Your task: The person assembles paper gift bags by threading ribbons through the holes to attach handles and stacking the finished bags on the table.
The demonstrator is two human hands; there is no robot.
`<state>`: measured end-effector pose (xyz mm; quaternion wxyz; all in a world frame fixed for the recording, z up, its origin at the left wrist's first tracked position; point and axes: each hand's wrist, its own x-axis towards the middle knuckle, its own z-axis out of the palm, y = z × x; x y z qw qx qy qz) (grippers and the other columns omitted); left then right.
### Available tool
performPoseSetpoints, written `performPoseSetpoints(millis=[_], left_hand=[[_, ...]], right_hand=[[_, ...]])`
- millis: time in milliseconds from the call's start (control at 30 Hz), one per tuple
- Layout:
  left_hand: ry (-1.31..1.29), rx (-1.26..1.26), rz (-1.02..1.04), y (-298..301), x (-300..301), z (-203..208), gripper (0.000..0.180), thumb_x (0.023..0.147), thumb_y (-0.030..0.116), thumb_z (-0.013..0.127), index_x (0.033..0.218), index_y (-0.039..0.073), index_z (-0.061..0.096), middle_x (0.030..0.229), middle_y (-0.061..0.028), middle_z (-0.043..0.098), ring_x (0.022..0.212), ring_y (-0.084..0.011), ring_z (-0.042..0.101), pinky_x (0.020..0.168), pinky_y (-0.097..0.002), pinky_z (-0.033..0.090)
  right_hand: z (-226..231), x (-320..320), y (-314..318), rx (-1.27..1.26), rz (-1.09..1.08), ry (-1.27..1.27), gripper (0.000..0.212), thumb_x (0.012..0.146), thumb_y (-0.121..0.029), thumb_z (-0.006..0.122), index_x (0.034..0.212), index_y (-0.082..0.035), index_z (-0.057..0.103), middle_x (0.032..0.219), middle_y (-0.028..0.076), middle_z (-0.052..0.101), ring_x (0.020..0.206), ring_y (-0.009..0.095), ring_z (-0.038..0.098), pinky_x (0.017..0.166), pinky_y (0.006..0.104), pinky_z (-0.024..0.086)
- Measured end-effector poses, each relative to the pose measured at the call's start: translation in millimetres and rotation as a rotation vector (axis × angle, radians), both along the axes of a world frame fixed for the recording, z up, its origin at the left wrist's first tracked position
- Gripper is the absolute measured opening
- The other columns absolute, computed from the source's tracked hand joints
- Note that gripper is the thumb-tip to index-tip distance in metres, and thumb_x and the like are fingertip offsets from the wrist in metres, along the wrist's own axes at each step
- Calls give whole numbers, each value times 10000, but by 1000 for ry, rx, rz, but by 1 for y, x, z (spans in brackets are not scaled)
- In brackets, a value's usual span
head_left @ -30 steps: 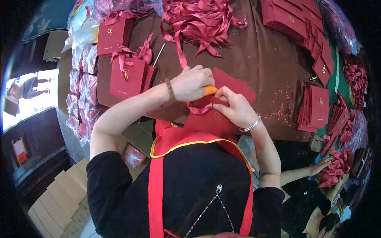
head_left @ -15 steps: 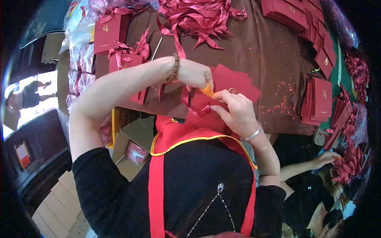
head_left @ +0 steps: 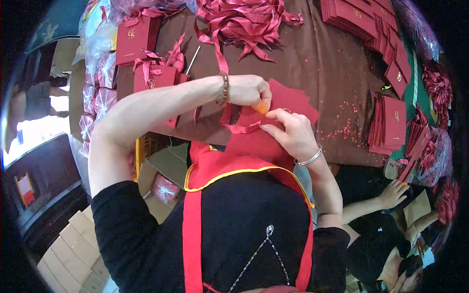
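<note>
A dark red paper bag (head_left: 244, 139) lies in front of my body, with a satin ribbon (head_left: 243, 129) looped along its upper part. Fingers of my left hand (head_left: 244, 91) are curled closed over the bag's top. An orange piece (head_left: 260, 108) shows at their tips, perhaps a finger cover; anything pinched there is hidden. My right hand (head_left: 293, 134) is closed, thumb and forefinger pinching the ribbon's end at the bag's edge. Both hands' fingertips nearly meet. Beneath and beyond them, more flat red bags (head_left: 295, 100) are fanned out on the brown cloth.
A heap of red ribbons (head_left: 239, 22) lies at the far side. Bag stacks stand at left (head_left: 138, 41), far right (head_left: 349, 17) and right (head_left: 391, 124). Red confetti-like bits (head_left: 344, 128) are scattered on the cloth. A co-worker's hand (head_left: 392, 194) is at lower right.
My left hand has shifted slightly right, and less of the orange piece shows. The ribbon loop is drawn flatter toward my right hand. The co-worker's hand has moved left, away from the ribbons.
</note>
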<state>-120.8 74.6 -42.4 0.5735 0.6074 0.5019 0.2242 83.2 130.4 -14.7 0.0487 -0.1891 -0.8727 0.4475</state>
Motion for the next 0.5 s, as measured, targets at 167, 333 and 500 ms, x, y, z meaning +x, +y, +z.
performPoseSetpoints(millis=[167, 333, 500], left_hand=[[353, 290, 367, 8, -2, 23, 173, 781, 178, 600, 847, 29, 660, 805, -136, 665, 720, -248, 642, 646, -350, 492], [222, -22, 329, -10, 12, 39, 426, 851, 81, 509, 1275, 96, 467, 925, -120, 642, 827, -167, 604, 722, -308, 478], [146, -106, 383, -30, 9, 49, 656, 866, 39, 483, 1439, 158, 187, 803, -60, 602, 769, -125, 563, 695, -275, 473]], right_hand=[[1, -4, -4, -72, 95, 8, 208, 750, -155, 692, 903, -25, 640, 831, 115, 652, 748, 272, 617, 701, 338, 474], [-12, -6, 1, 106, 36, 155, 209, 721, -148, 706, 880, -30, 638, 869, 104, 616, 830, 263, 570, 736, 338, 453], [0, 17, 3, 212, -61, 105, 248, 674, -169, 739, 874, -66, 636, 1080, 118, 520, 1032, 294, 466, 891, 397, 378]])
